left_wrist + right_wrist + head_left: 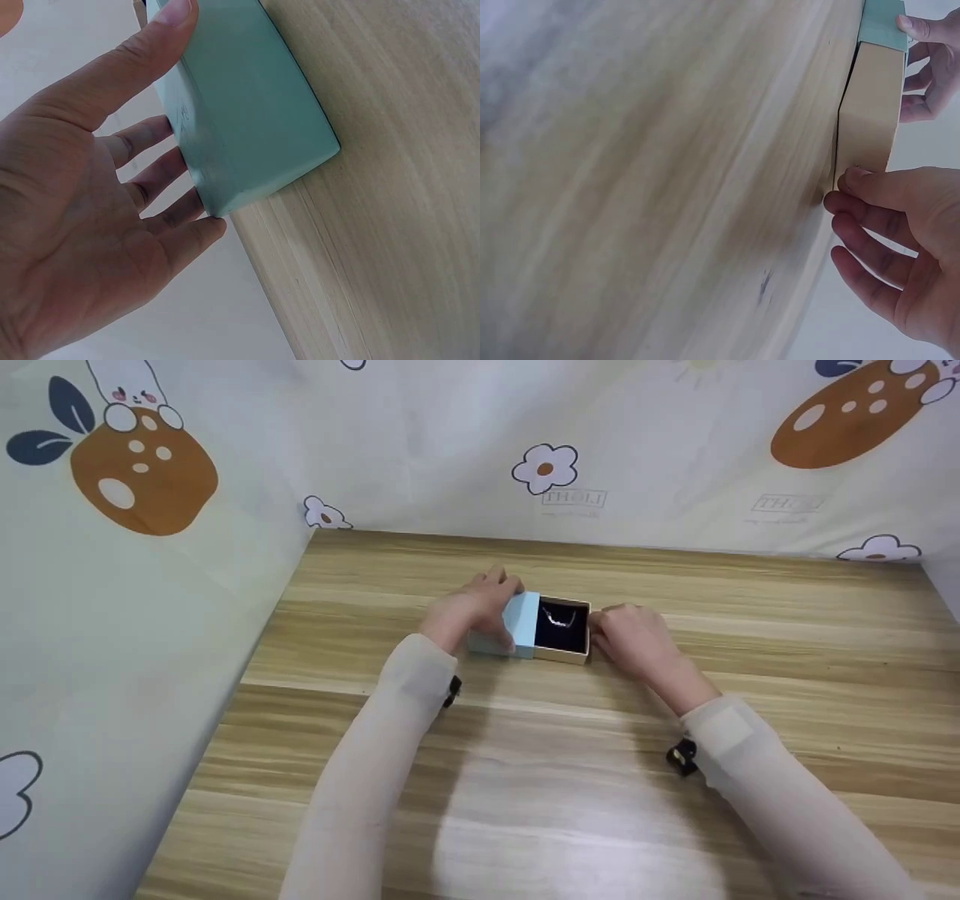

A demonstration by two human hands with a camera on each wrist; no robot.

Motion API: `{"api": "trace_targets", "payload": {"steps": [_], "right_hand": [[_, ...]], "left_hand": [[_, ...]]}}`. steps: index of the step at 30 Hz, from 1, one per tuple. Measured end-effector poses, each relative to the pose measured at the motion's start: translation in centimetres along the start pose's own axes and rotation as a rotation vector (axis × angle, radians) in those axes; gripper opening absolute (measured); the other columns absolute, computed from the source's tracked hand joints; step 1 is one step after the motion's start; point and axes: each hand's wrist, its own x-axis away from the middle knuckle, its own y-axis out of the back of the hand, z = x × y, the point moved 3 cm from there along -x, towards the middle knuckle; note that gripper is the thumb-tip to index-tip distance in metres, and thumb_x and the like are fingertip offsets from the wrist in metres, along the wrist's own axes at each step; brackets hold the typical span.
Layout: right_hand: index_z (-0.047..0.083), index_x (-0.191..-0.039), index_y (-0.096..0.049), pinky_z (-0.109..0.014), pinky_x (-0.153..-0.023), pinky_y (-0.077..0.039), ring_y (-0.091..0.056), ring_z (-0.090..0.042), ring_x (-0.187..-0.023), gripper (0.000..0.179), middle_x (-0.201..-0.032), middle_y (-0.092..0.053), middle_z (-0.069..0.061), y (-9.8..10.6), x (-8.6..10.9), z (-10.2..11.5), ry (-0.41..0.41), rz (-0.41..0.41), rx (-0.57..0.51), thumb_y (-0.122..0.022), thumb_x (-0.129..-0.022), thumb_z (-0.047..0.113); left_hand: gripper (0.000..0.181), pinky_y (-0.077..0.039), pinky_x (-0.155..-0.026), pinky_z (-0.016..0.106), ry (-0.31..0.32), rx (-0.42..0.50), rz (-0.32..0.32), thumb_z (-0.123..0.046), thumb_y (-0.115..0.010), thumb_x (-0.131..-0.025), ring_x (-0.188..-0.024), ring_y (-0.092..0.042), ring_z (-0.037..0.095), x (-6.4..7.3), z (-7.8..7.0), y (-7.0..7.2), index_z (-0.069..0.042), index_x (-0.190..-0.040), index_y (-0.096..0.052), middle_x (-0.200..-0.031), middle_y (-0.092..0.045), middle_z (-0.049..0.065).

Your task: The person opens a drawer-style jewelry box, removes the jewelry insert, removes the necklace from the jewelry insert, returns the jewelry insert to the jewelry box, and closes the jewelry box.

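On the table lies a small jewelry box, its light-blue sleeve (pixel 523 622) on the left and its tan inner drawer (pixel 561 655) partly out to the right. A silver chain necklace (pixel 559 619) rests on the drawer's black lining. My left hand (pixel 474 611) grips the sleeve, thumb on the near side and fingers along the far side; the left wrist view shows the sleeve (pixel 251 97) close up. At the drawer's right end, my right hand (pixel 634 637) pinches with thumb and index finger; whether a pull tab sits between them is hidden. Its other fingers curl loosely (pixel 870 262).
The wood-grain table (pixel 570 780) extends around the box on all sides. A pale patterned cloth (pixel 450 450) with flowers and cartoon prints hangs along the back and left edges. Small black devices (pixel 681 757) are strapped at both wrists.
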Motion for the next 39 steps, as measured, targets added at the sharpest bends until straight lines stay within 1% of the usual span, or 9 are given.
{"api": "trace_targets", "payload": {"steps": [4,10,15,20,24,27,35,39], "right_hand": [[0.008,-0.076,-0.066,-0.050,-0.060,-0.052,-0.067,-0.035,-0.070,0.014,-0.075,-0.069,-0.011,-0.1,0.0,-0.1,-0.001,-0.014,-0.016,-0.069,-0.089,0.013],[0.007,-0.072,-0.062,-0.052,-0.059,-0.050,-0.064,-0.035,-0.067,0.011,-0.072,-0.066,-0.010,0.4,-0.1,-0.1,-0.012,-0.027,-0.020,-0.065,-0.083,0.008],[0.005,-0.076,-0.063,-0.050,-0.056,-0.051,-0.062,-0.033,-0.066,0.007,-0.072,-0.066,-0.012,1.0,-0.3,0.0,-0.019,-0.017,-0.024,-0.060,-0.083,0.007],[0.004,-0.080,-0.064,-0.046,-0.054,-0.052,-0.061,-0.030,-0.065,0.007,-0.074,-0.066,-0.012,1.5,-0.5,0.2,-0.023,-0.020,-0.024,-0.060,-0.084,0.008],[0.004,-0.084,-0.068,-0.047,-0.058,-0.054,-0.066,-0.032,-0.070,0.007,-0.078,-0.069,-0.012,1.8,-0.7,0.3,-0.009,-0.043,-0.013,-0.061,-0.082,0.007],[0.004,-0.088,-0.070,-0.047,-0.061,-0.055,-0.069,-0.034,-0.074,0.010,-0.081,-0.071,-0.012,1.8,-0.7,0.4,-0.001,-0.053,-0.010,-0.063,-0.083,0.008],[0.002,-0.099,-0.070,-0.049,-0.066,-0.055,-0.068,-0.037,-0.082,0.016,-0.090,-0.071,-0.014,2.0,-0.9,0.9,-0.009,-0.100,-0.044,-0.064,-0.087,0.011],[0.002,-0.104,-0.069,-0.049,-0.068,-0.055,-0.067,-0.037,-0.085,0.021,-0.093,-0.070,-0.015,2.0,-1.0,1.2,0.000,-0.121,-0.056,-0.068,-0.088,0.014]], "left_hand": [[0.088,-0.039,-0.110,0.046,0.000,0.003,-0.003,-0.030,-0.087,-0.077,-0.133,-0.034,0.028,0.1,0.1,0.0,-0.018,-0.148,-0.036,-0.148,-0.028,0.008],[0.087,-0.040,-0.110,0.045,-0.009,0.009,-0.012,-0.030,-0.087,-0.077,-0.131,-0.036,0.028,0.0,0.0,0.0,-0.018,-0.147,-0.036,-0.147,-0.029,0.008],[0.087,-0.040,-0.109,0.047,-0.013,0.016,-0.019,-0.029,-0.087,-0.077,-0.131,-0.036,0.028,0.1,0.0,-0.1,-0.018,-0.147,-0.037,-0.147,-0.030,0.008],[0.087,-0.040,-0.109,0.048,-0.009,0.020,-0.017,-0.028,-0.087,-0.076,-0.132,-0.035,0.028,0.1,0.0,0.0,-0.018,-0.147,-0.037,-0.147,-0.029,0.008],[0.088,-0.041,-0.109,0.046,-0.002,0.004,-0.010,-0.030,-0.087,-0.077,-0.132,-0.035,0.028,0.2,-0.1,0.0,-0.018,-0.148,-0.036,-0.147,-0.029,0.008],[0.089,-0.041,-0.109,0.045,0.000,-0.007,-0.005,-0.030,-0.087,-0.077,-0.131,-0.036,0.028,0.1,-0.1,0.0,-0.018,-0.148,-0.035,-0.147,-0.030,0.008],[0.089,-0.039,-0.111,0.047,0.007,0.001,-0.008,-0.030,-0.086,-0.077,-0.134,-0.034,0.028,0.2,-0.1,0.0,-0.019,-0.148,-0.035,-0.150,-0.028,0.009],[0.088,-0.039,-0.112,0.048,0.001,0.001,-0.008,-0.030,-0.086,-0.078,-0.135,-0.034,0.029,0.2,-0.2,0.0,-0.018,-0.149,-0.035,-0.152,-0.028,0.009]]}}
